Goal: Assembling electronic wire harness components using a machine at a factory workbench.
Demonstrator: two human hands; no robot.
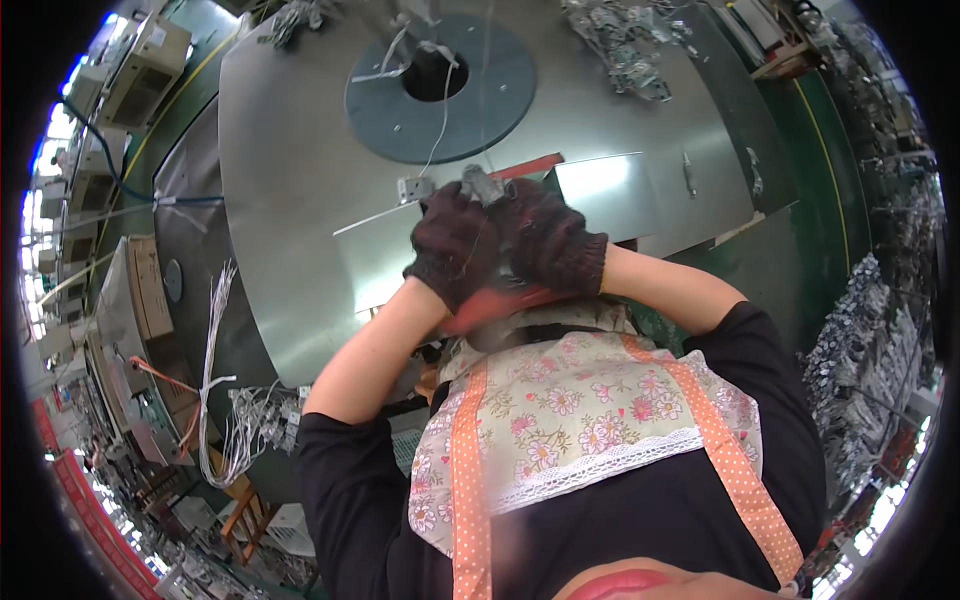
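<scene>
Both my hands wear dark knitted work gloves and meet at the near edge of a steel-topped table [290,200]. A small, grey, knobbly metal part [483,184] sticks up between their fingertips. My left hand [455,245] has its fingers curled around the left side of this part. Against the other side, my right hand [548,235] is closed too, with its knuckles upward. The gloves hide the lower end of the part. Beneath the hands lies a red piece [500,305], partly covered and blurred. Bright metal sheets [375,250] flank the hands on the table.
A round grey disc [500,110] with a dark central hole and a post stands beyond my hands. Tangled metal parts [625,50] lie at the far right. A small metal block [414,188] sits near my left hand. Bundled white wires [215,400] hang at the left.
</scene>
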